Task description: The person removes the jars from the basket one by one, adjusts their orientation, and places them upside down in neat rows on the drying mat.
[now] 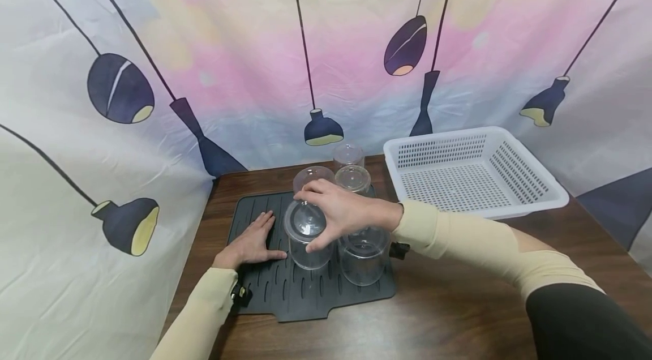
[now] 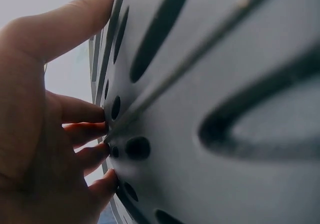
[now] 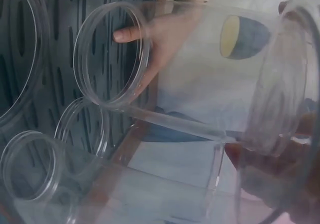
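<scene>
My left hand (image 1: 252, 244) lies with straight, spread fingers on the dark grey drying mat (image 1: 305, 306); in the left wrist view its fingertips meet the slotted mat (image 2: 165, 104). From above, my right hand (image 1: 346, 210) grips the top of a clear jar (image 1: 307, 255), thumb at the near side and fingers at the far side. That jar stands upright on the mat, beside the left thumb. In the right wrist view the clear jar (image 3: 200, 119) lies between its round base and the curled fingers (image 3: 267, 169) at its top. A second clear jar (image 1: 363, 269) stands right beside it.
Several more clear jars stand behind, among them a jar at the back (image 1: 348, 153) and a shorter-looking jar (image 1: 352, 180). A white perforated basket (image 1: 474, 210) sits at the back right of the wooden table (image 1: 448, 309). A printed curtain (image 1: 244, 65) hangs behind.
</scene>
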Available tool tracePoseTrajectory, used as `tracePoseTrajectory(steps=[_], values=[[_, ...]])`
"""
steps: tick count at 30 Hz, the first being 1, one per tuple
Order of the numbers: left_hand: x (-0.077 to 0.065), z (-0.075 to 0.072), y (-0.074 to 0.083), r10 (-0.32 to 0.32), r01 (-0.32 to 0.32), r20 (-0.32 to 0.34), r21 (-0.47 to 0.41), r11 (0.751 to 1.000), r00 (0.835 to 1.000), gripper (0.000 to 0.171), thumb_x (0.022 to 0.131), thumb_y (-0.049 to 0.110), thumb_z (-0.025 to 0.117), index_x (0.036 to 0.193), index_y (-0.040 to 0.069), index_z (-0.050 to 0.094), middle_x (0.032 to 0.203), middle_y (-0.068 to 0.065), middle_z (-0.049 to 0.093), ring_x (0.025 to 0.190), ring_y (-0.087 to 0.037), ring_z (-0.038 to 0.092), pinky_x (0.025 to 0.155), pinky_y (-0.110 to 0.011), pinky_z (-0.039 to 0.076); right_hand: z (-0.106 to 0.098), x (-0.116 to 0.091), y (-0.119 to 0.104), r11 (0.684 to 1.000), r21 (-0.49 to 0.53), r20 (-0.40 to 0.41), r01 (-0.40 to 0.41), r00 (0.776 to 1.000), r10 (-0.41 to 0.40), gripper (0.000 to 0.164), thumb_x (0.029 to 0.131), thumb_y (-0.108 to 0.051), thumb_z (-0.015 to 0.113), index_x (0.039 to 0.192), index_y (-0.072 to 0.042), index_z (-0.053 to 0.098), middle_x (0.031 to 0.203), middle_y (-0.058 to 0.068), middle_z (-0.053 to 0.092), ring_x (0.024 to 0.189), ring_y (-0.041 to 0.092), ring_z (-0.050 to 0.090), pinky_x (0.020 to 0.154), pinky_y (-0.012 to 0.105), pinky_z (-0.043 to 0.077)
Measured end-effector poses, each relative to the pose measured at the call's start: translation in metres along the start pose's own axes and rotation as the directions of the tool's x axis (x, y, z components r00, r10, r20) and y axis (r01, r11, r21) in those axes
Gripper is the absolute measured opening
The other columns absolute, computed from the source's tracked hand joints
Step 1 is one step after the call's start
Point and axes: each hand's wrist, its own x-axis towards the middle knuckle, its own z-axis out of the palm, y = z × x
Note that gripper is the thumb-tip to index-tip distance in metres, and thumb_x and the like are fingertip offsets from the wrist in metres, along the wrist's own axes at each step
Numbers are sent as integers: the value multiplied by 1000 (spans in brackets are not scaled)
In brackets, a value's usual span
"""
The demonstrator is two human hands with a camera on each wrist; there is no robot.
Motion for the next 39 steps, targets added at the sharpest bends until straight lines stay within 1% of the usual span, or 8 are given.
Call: tracePoseTrajectory(steps=[4,11,17,21,26,34,39], values=[[0,0,-1,3,-3,-2,1,1000,1000,114,73,69,71,150,-5,30,160,-22,20,148,-42,16,114,-59,26,3,1,0,1000,-5,12,-13,1000,13,95,69,-62,78,145,-17,43,139,3,45,125,16,42,100,37,46],[-1,1,-1,13,-13,-18,1,1000,1000,113,74,66,73,149,-7,31,159,-24,21,147,-44,18,113,-60,27,7,3,-2,999,-35,13,10,1000,-9,94,69,-63,78,143,-15,46,135,3,47,120,16,45,97,34,47],[-1,2,0,-5,5,-9,7,1000,1000,113,74,68,71,150,-6,30,160,-23,20,147,-42,17,114,-59,25,11,3,-4,998,-67,28,17,999,-15,94,70,-63,77,144,-16,45,135,3,47,119,16,44,96,32,47],[-1,2,0,-5,5,-13,10,1000,1000,112,75,66,72,150,-6,30,160,-23,20,147,-42,17,114,-59,25,14,3,-4,997,-75,39,15,999,-13,95,70,-64,77,144,-15,45,136,3,46,118,16,44,95,32,48],[-1,2,-1,-3,3,-14,6,1000,1000,112,75,65,72,150,-6,30,160,-23,20,147,-42,16,114,-59,25,17,4,-3,995,-96,47,10,999,-5,97,69,-66,76,145,-15,45,141,4,46,121,16,43,96,33,48],[-2,1,0,8,-8,-11,5,1000,1000,111,75,65,72,150,-6,30,160,-23,19,147,-42,17,113,-60,26,18,4,-4,988,-157,98,5,995,11,101,71,-71,71,149,-15,41,147,5,43,129,17,41,100,34,47],[-1,1,0,5,-5,-13,2,1000,1000,111,75,64,72,150,-6,30,160,-23,19,147,-42,17,114,-59,26,17,5,-4,985,-171,117,11,993,9,101,72,-72,70,150,-14,40,150,7,41,133,19,40,104,35,45]])
